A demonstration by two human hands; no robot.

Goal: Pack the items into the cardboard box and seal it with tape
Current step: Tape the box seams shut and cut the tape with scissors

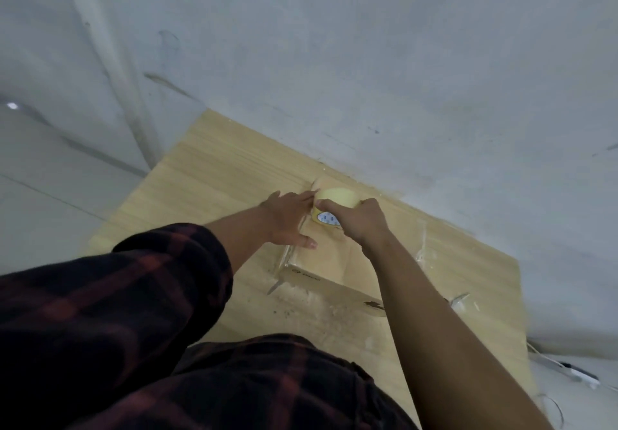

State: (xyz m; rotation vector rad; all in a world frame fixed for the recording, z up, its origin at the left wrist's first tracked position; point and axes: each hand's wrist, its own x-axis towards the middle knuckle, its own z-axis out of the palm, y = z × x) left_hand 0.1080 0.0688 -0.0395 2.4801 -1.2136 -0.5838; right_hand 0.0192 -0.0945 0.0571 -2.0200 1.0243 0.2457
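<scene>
The right hand (363,224) grips the tape roll (337,195) on the cardboard box (321,261); the left hand (289,219), fingers straight, presses the box top just beside the roll. A wooden table (207,175) lies beneath.

Dark plaid sleeve (110,296) with red checks; bare forearms.

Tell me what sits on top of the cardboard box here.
On the cardboard box, near its far edge: a tape roll gripped by the right hand, with the left hand lying flat beside it. The closed top hides the contents.
</scene>
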